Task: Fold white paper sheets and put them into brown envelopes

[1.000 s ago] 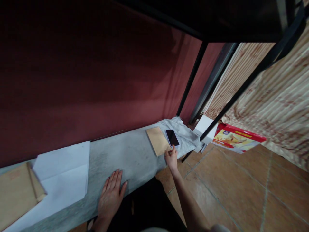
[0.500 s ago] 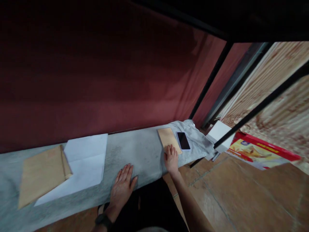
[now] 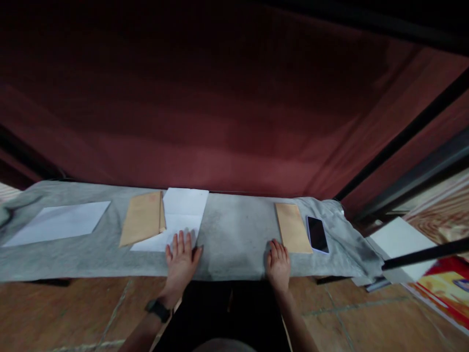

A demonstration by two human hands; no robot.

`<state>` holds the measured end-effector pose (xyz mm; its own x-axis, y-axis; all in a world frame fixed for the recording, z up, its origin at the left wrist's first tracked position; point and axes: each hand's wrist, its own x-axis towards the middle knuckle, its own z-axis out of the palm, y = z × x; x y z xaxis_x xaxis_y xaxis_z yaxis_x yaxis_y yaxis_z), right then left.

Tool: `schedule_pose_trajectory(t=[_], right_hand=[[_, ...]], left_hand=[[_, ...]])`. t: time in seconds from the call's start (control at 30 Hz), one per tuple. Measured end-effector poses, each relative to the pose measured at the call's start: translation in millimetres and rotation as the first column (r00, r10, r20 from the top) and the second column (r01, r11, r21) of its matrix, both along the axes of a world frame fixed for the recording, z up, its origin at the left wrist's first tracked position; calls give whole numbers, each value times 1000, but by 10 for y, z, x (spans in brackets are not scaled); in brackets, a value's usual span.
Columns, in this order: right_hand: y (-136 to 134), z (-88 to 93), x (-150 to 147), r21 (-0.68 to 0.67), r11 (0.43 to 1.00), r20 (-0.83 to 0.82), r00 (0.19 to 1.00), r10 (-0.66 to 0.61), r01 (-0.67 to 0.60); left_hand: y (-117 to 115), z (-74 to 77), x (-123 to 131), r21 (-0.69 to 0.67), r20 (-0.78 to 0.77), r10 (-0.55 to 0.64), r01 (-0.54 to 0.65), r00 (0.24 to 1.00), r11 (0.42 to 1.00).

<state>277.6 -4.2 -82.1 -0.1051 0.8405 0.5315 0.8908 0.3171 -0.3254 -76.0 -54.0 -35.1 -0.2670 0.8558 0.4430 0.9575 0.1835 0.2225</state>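
My left hand [image 3: 180, 261] lies flat and open on the grey cloth [image 3: 234, 234], its fingertips touching the near edge of a white sheet [image 3: 181, 215]. A brown envelope [image 3: 142, 224] lies partly over that sheet's left side. My right hand [image 3: 278, 259] rests flat and open on the cloth, just left of the near corner of a second brown envelope [image 3: 292, 227]. A black phone [image 3: 317, 234] lies face up right beside that envelope. Neither hand holds anything.
Another white sheet [image 3: 58, 222] lies at the cloth's far left. A dark red curtain [image 3: 220, 107] hangs behind the bench. A white box [image 3: 397, 242], a black bar [image 3: 425, 254] and a red printed box [image 3: 449, 293] sit at the right. Brown floor tiles [image 3: 66, 313] lie below.
The view has swung left, bringing the far left white sheet into sight. My right hand has drawn back from the right envelope to the bare cloth. My left hand now touches the white sheet.
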Motion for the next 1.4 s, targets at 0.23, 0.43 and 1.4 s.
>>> schedule_pose_trajectory(t=[0.23,0.43,1.4], right_hand=[[-16,18,13,2,1000,37,999,-9,9],[-28,27,9,10,1000,47,999,-12,11],[268,444,-544,-296,933,-510,859,28,-207]], left_hand=[[-191,9,-448,-204,-164,-124,89,979,975],[-214,100,-503,-321,-115,-216,169,970,932],[-29,98,1357,-170,89,-679,683,729,711]])
